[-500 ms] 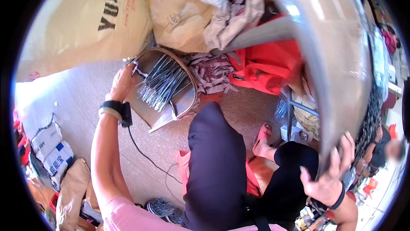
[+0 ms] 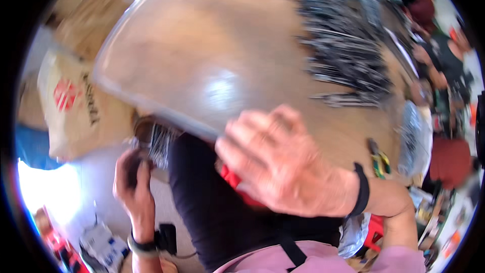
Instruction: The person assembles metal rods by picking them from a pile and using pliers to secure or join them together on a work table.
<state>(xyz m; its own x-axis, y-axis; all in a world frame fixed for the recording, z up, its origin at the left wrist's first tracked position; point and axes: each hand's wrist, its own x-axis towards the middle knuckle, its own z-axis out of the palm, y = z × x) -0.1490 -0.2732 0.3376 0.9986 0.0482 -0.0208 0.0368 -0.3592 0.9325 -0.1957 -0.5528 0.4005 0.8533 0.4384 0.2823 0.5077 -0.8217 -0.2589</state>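
My left hand (image 2: 132, 184) is low on the left beside the basket (image 2: 143, 129), its thumb and fingers apart around a dark gap, with nothing visible in them. Thin metal rods (image 2: 160, 144) lie in the basket, partly hidden by the tabletop and my leg. My right hand (image 2: 275, 162), back upward, is at the near edge of a brown tabletop (image 2: 202, 51). Its fingers are bent and smeared by motion; whether they hold anything or touch the edge is unclear. Many dark, slender metal pieces (image 2: 348, 45) are heaped at the table's right.
Yellow-and-black-handled pliers (image 2: 379, 159) and a clear plastic bag (image 2: 411, 139) lie at the table's right. A large tan sack (image 2: 83, 106) stands on the left. A co-worker (image 2: 444, 61) sits at the far right. My dark-trousered leg (image 2: 197, 192) reaches under the table edge.
My view has swung up and right, bringing the tabletop and metal heap into sight. My left hand has come off the basket's rim. My right hand has moved left, to the table's near edge.
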